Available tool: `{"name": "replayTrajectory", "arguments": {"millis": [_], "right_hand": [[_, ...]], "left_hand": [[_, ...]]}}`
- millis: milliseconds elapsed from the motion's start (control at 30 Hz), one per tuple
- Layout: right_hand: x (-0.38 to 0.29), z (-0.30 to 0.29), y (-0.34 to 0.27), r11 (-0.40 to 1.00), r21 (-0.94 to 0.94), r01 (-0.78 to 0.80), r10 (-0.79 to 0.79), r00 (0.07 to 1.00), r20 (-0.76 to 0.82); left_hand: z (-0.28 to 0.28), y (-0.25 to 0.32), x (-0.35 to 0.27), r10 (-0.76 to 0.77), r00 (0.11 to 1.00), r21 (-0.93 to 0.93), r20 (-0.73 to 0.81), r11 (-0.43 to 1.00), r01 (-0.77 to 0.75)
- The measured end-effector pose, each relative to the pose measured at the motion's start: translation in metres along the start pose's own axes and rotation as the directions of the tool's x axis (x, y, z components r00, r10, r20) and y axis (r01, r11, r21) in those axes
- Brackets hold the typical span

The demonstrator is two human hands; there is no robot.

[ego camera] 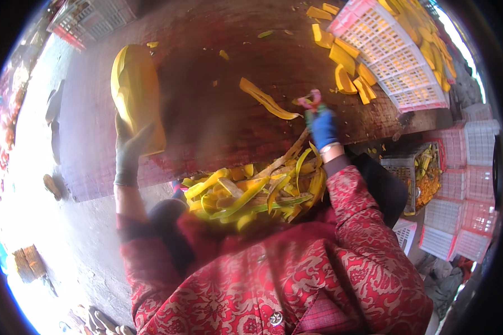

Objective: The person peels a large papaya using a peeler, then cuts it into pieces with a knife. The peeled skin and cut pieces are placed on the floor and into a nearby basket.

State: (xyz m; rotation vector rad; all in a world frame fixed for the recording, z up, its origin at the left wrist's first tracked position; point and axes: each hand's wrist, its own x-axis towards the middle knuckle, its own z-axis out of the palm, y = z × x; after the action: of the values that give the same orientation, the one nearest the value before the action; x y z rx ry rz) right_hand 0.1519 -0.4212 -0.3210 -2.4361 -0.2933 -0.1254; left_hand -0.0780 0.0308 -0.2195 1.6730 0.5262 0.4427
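My left hand [130, 155], in a pale glove, grips the lower end of a long yellow squash [136, 96] resting at the left of the board. Most of the squash's visible skin looks peeled, with paler streaks along its left side. My right hand [323, 127], in a blue glove, holds what looks like a pink-handled peeler [310, 99], blurred by motion. Just left of it lies a curved strip of squash [270, 99]. Below the board's near edge, a heap of yellow and green peelings [251, 192] lies before my lap.
A reddish-brown board [201, 125] spans the space before me. At its far right stands a white and pink plastic crate [394, 54] of cut squash, with squash chunks [343, 58] beside it. Stacked crates [448, 184] and a bin of scraps [427, 180] are on the right.
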Motion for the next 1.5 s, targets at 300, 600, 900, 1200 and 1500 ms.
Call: {"name": "replayTrajectory", "arguments": {"millis": [300,600,900,1200,1500], "right_hand": [[-0.004,0.009,-0.129,0.893,0.268,0.361,-0.366,0.93,-0.033],[-0.082,-0.004,-0.092,0.942,0.181,0.284,-0.335,0.841,0.425],[-0.118,0.005,-0.102,0.427,0.865,-0.263,0.073,0.964,0.257],[-0.082,-0.081,-0.174,0.887,0.1,0.451,-0.444,0.892,-0.086],[-0.065,-0.045,-0.215,0.729,-0.025,0.684,-0.667,0.718,0.199]], "left_hand": [[0.038,-0.002,-0.027,-0.079,0.993,0.083,-0.087,0.993,0.086],[0.092,0.009,-0.07,-0.174,0.985,0.198,-0.003,0.965,0.171],[0.225,0.004,-0.127,-0.095,0.939,-0.62,0.332,0.728,0.293],[0.252,0.017,-0.122,-0.031,0.729,-0.73,0.683,-0.03,0.683],[0.228,-0.028,-0.109,0.156,0.837,-0.774,0.525,-0.321,0.545]]}}
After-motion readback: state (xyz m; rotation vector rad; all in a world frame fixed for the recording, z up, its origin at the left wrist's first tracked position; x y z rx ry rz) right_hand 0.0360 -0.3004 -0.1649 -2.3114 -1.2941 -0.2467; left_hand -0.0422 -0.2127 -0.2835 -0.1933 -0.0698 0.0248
